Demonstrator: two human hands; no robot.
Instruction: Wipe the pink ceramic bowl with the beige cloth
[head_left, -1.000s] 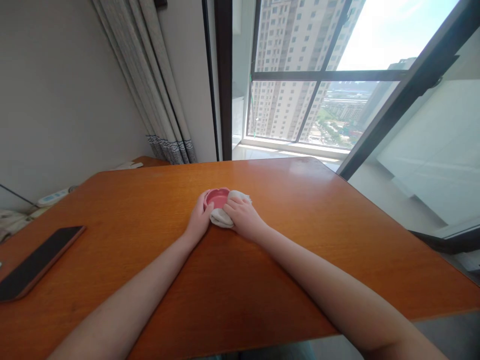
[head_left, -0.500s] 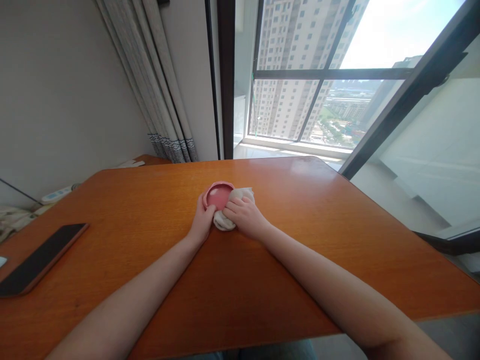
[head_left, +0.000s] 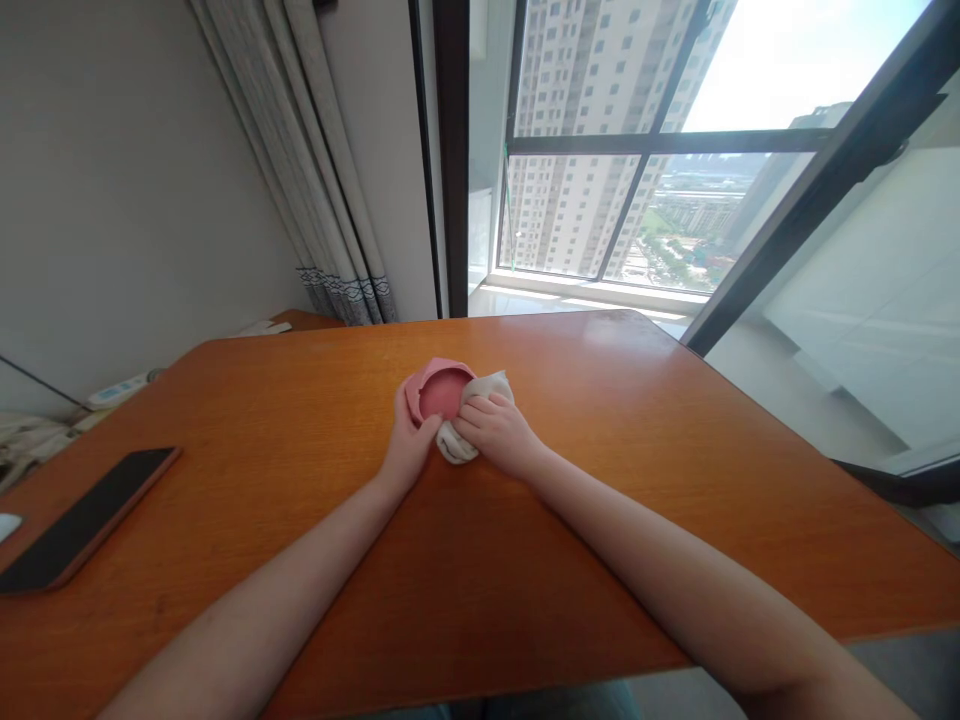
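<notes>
A pink dish (head_left: 444, 393) is tilted at the bench (head_left: 637, 450), its round opening facing the person and slightly right, with no clear long axis. The left hand (head_left: 409, 436) grips its left side; the right hand (head_left: 496, 430) clutches a whitish cloth (head_left: 458, 446) against its right rim.

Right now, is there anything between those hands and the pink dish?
Yes, on one side: the right hand has a pale cloth bunched at the pink dish's right side; whether its fingertips also touch the dish is unclear. Nothing visible separates the left hand from the dish.
</notes>
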